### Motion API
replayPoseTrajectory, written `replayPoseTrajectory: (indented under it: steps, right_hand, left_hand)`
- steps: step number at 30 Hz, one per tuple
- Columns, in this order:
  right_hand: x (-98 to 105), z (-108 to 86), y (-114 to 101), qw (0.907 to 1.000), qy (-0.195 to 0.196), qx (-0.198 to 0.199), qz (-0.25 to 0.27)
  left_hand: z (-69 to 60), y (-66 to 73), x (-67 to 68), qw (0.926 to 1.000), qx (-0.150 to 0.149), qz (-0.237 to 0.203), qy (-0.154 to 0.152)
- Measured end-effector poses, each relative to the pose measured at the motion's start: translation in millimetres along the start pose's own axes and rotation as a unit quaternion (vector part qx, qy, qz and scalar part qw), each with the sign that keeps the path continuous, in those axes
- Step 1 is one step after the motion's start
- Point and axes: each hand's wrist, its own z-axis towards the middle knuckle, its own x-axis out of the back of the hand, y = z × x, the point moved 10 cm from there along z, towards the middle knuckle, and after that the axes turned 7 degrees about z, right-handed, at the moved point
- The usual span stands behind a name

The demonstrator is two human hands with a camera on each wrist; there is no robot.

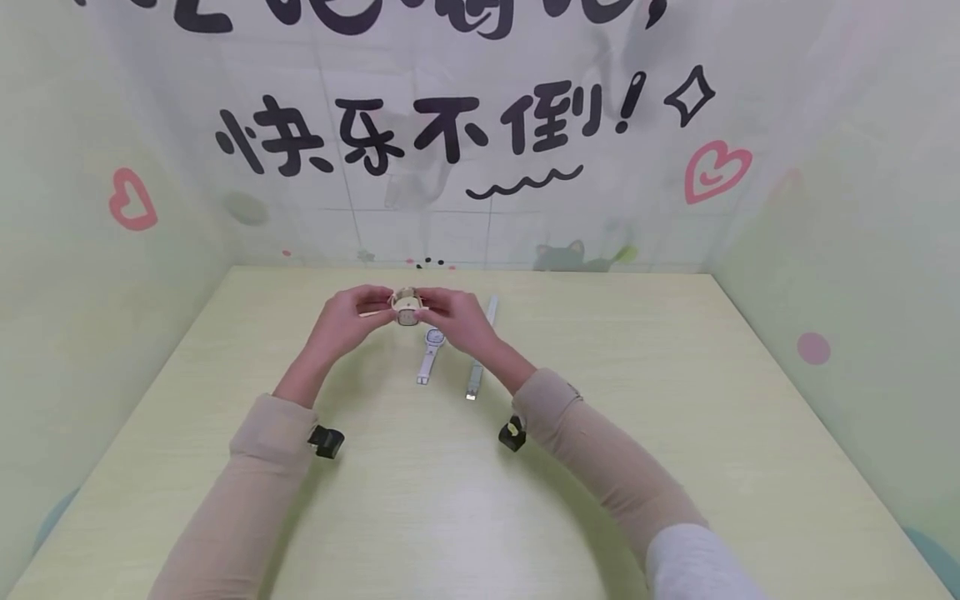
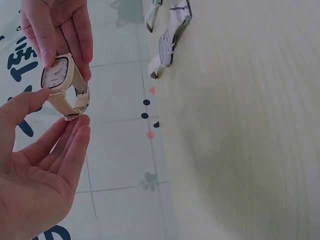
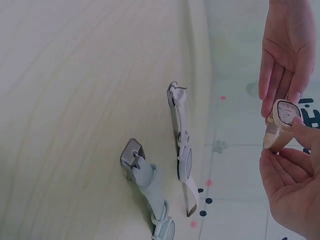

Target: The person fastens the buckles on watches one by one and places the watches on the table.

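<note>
Beige watch (image 1: pixel 407 316), one: rounded-square dial, strap bent into a loop; held clear of the tabletop (image 1: pixel 637 467), toward the far edge and left of its middle. Left hand (image 1: pixel 348 317): pinching the beige watch, thumb at one side of the case, fingers behind at the strap. Right hand (image 1: pixel 459 318): pinching it likewise from the opposite side. White watch (image 3: pixel 185 162), one: lying toward the far edge, left of its middle, one strap end pointing to the near edge. Green watch (image 3: pixel 150 187), one: pale, right of the white watch, laid lengthwise between far and near edges; partly covered by the right hand in the head view. Buckle of the beige watch: seemingly fastened, though too small to be sure. Handling, as judged: the two-handed hold is best done with light, even pressure, thumbs on the rim rather than the dial, fingers supporting the loop so that it neither twists nor slips; should the strap need working, one hand ought to steady the case while the other takes the strap beside the buckle.
</note>
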Motion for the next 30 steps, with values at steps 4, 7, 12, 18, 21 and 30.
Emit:
replayPoseTrajectory:
  steps: [4,7,12,18,21,30]
  right_hand:
    - [-8.0,1.8,5.1,0.9996,-0.006,-0.026,-0.009]
    - [-13.3,2.5,10.6,0.9988,-0.011,-0.048,-0.005]
    - [-20.6,3.8,21.1,0.9963,-0.019,-0.083,-0.013]
    - [-29.0,4.6,27.0,0.9941,-0.036,-0.102,-0.011]
    - [-33.9,3.1,26.2,0.9937,-0.050,-0.101,-0.002]
    - [-49.5,-0.6,28.1,0.9897,-0.093,-0.105,-0.027]
  left_hand:
    - [0.8,-7.3,-2.5,0.9998,0.015,0.007,-0.014]
    - [0.6,-11.7,-4.9,0.9994,0.021,0.014,-0.024]
    - [0.3,-18.1,-9.4,0.9985,0.025,0.031,-0.039]
    - [4.1,-26.1,-14.6,0.9970,0.022,0.055,-0.051]
    - [5.2,-28.6,-16.2,0.9959,0.019,0.069,-0.056]
    - [3.6,-38.3,-22.8,0.9891,0.032,0.115,-0.086]
